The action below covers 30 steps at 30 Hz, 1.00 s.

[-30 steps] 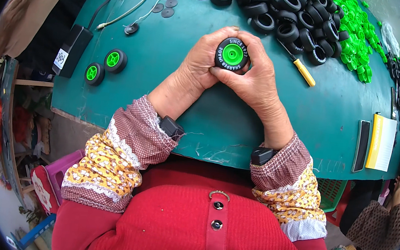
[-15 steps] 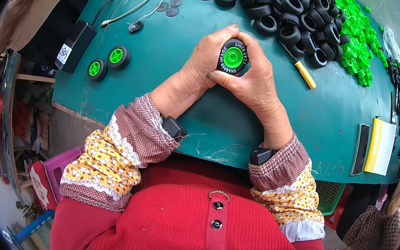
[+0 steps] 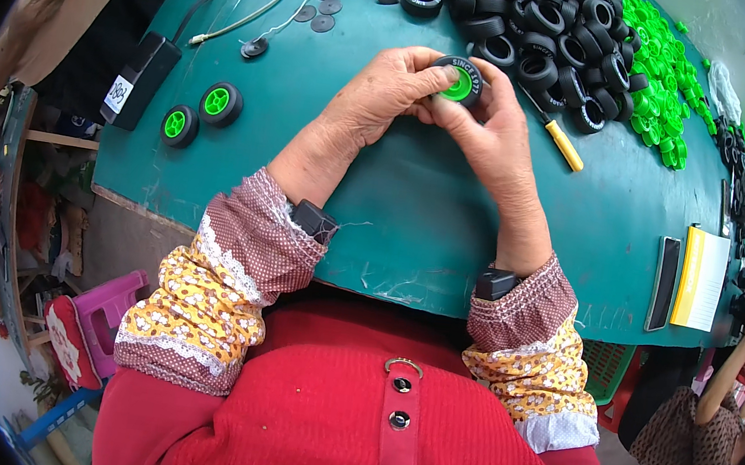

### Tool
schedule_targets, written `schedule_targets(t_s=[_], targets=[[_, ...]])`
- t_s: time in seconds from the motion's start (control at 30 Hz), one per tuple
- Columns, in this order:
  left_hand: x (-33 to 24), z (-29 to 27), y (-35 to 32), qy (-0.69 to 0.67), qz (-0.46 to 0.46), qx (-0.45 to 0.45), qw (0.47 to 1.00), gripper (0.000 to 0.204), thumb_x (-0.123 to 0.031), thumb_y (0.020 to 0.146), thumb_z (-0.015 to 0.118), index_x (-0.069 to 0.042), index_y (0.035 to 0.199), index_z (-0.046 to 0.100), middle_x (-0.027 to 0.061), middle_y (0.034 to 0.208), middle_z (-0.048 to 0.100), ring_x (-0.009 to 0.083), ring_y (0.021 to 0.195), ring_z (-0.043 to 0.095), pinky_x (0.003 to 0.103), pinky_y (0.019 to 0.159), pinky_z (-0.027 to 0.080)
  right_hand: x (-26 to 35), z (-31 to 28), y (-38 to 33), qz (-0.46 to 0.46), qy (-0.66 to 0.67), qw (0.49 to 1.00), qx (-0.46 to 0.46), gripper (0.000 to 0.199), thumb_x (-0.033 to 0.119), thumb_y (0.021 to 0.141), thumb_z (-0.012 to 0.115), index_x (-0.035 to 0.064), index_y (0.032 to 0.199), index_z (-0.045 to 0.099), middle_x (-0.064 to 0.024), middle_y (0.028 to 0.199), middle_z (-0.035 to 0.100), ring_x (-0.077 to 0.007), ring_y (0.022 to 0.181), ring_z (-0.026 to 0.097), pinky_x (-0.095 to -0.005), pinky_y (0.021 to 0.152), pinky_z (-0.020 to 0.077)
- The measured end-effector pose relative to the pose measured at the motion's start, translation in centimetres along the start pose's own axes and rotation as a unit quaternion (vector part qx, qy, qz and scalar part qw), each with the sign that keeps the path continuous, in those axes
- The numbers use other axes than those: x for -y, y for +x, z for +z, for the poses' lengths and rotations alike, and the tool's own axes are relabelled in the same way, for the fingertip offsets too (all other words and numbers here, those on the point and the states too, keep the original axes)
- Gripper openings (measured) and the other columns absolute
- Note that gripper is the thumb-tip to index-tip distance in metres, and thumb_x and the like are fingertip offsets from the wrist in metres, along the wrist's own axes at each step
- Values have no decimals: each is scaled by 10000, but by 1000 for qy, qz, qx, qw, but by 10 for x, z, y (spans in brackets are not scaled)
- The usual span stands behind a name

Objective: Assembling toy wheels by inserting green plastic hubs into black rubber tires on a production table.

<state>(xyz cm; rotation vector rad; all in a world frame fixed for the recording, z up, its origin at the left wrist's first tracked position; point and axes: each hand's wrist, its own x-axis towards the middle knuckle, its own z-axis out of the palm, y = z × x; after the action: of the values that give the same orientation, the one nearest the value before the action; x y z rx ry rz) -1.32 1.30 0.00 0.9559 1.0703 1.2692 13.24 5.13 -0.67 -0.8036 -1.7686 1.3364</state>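
A small toy wheel (image 3: pixel 469 80), a black tyre around a green hub, is held above the table by both my hands. My left hand (image 3: pixel 391 89) grips it from the left, its thumb laid across the hub. From the right, my right hand (image 3: pixel 495 125) curls round the tyre, with the thumb pressed near the hub's lower edge. Fingers cover part of the wheel's lower left side. Two fitted wheels, one at the front (image 3: pixel 180 125) and one behind it (image 3: pixel 222 103), rest on the table to the left.
Black tyres (image 3: pixel 544 18) are heaped at the back, beside a pile of green hubs (image 3: pixel 662 96). A yellow-handled screwdriver (image 3: pixel 564 146) lies in front. Black discs (image 3: pixel 323 23) and a cable (image 3: pixel 230 30) sit back left; a phone (image 3: pixel 662 284) and notebook (image 3: pixel 703 277) lie right. Another person (image 3: pixel 704 426) is at far right.
Both hands have lifted the wheel slightly up and right and tilted it. My left thumb has moved onto the hub, and the right thumb now presses near its edge.
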Motion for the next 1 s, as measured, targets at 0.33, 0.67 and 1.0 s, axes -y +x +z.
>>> schedule_targets(t_s=[0.33,0.67,1.0], targets=[[1,-1,-1,29,25,-12,999,359,-244,799,613,26,1028,554,86,842,608,129,657,613,178,586,487,1,-7,0,124,190,973,-34,292,243,851,551,-4,1005,569,-31,808,594,-70,677,530,-196,621,424],[-6,-1,-4,103,-7,-16,995,319,-316,822,575,-7,904,582,76,701,614,92,562,591,168,514,455,2,-5,0,142,236,961,-30,297,262,844,563,-6,972,572,-25,774,588,-71,658,528,-207,621,436],[0,2,-3,115,53,5,992,297,-277,808,590,-5,926,581,56,723,608,91,570,569,189,528,447,1,-4,-1,104,182,977,-33,307,284,839,572,-14,912,584,-23,739,587,-66,650,530,-191,592,432]])
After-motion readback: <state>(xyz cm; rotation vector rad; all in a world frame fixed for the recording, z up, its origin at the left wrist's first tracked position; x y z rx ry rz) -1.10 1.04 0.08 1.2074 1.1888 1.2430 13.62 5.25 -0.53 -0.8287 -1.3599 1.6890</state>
